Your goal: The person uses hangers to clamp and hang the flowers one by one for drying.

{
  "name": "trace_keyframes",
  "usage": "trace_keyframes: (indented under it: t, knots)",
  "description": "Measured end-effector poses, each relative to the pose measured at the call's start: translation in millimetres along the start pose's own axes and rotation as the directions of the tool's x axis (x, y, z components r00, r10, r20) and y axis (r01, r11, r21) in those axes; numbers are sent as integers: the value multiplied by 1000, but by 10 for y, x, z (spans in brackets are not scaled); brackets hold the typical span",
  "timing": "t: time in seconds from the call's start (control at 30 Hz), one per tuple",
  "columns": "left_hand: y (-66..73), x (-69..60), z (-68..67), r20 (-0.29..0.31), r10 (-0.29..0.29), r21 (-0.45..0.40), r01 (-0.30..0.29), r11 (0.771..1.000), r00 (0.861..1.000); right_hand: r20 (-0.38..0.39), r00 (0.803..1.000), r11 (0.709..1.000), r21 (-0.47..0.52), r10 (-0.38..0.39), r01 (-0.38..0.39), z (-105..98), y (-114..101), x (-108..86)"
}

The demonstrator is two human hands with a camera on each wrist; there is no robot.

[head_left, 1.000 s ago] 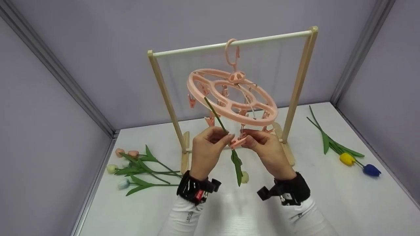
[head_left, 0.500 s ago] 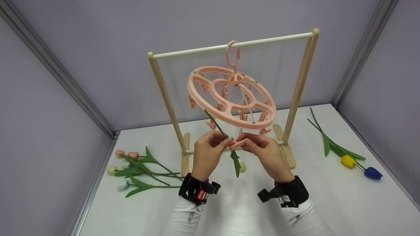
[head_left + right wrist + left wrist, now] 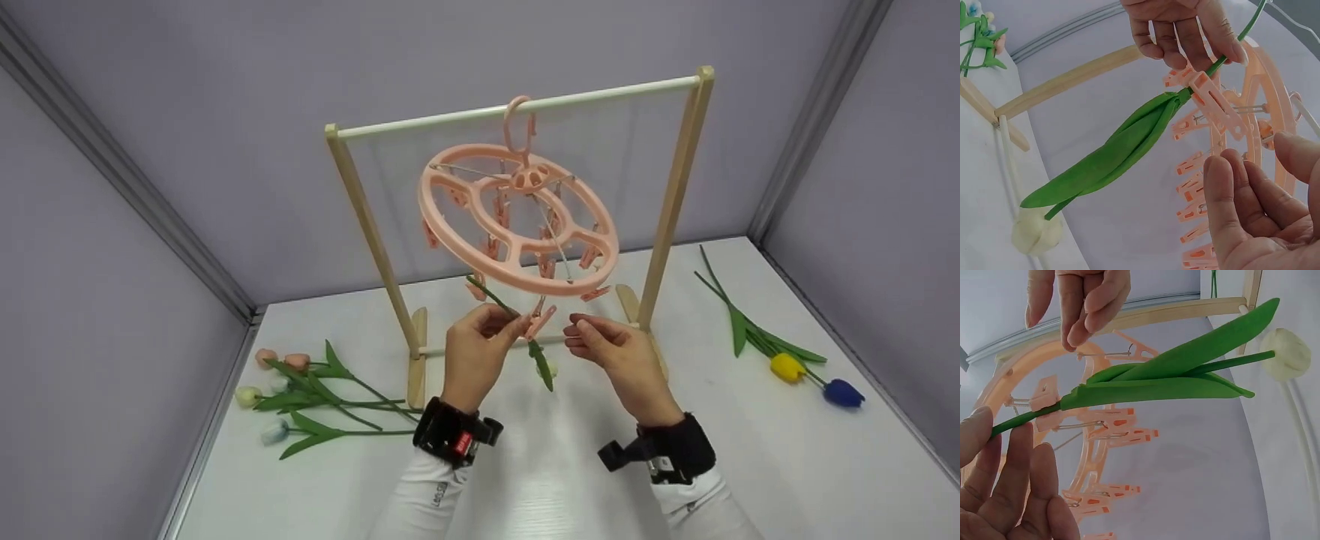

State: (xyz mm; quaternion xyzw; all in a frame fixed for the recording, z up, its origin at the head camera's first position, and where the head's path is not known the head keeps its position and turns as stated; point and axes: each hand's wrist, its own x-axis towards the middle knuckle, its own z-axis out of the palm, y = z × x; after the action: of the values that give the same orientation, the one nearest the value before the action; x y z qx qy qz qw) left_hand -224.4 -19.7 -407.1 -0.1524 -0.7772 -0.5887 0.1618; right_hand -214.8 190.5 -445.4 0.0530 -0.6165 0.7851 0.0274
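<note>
- I have the white tulip (image 3: 1162, 371) hanging flower-down below the near edge of the round hanger, its leaves and bloom pointing away from the fingers.
- On my wrist views a pink clip (image 3: 1219, 107) sits across the stem just beside the base of the leaves, with its two halves showing on either side of the green.
- I see the person's left hand (image 3: 478, 352) pinching the stem between thumb and fingertips, close to that clip.
- The right hand (image 3: 619, 360) is near the clip but apart from it, thumb and fingers loosely bent with a gap between them.
- Above both hands I get the pink round hanger (image 3: 538, 284), tilted with its near side low, more clips dangling under it.
- Its hook (image 3: 511, 127) goes over the white rod (image 3: 600, 98) of a wooden stand (image 3: 675, 187).
- Over by the left of the stand, pink, cream and pale blue tulips (image 3: 322, 390) lie with crossing stems on the white desk (image 3: 750, 465).
- To the right I make out a yellow tulip (image 3: 787, 367) and a blue tulip (image 3: 843, 393), lying together.
</note>
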Motion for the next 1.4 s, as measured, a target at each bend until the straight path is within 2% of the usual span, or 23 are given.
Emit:
trace_keyframes:
  t: [0.33, 0.53, 0.9, 1.17, 1.4]
  knots:
    - [-90, -10, 42, -12, 11, 52, -11, 999, 1000, -30, 999, 1000, -11, 18, -18, -96, 35, -34]
    - [-111, -15, 59, -6, -4, 55, 4, 998, 1000, -39, 999, 1000, 3, 21, -21, -171, 42, -67]
    - [-167, -45, 29, 9, -25, 50, 24, 998, 1000, -70, 997, 996, -77, 40, -45, -429, 62, -132]
    - [-247, -204, -50, 21, -72, 75, 70, 995, 997, -102, 993, 982, -175, 53, -71, -704, 87, -221]
    - [-333, -495, -15, 87, -140, 38, 137, 990, 986, -141, 990, 959, -278, 21, -60, -1039, 96, -310]
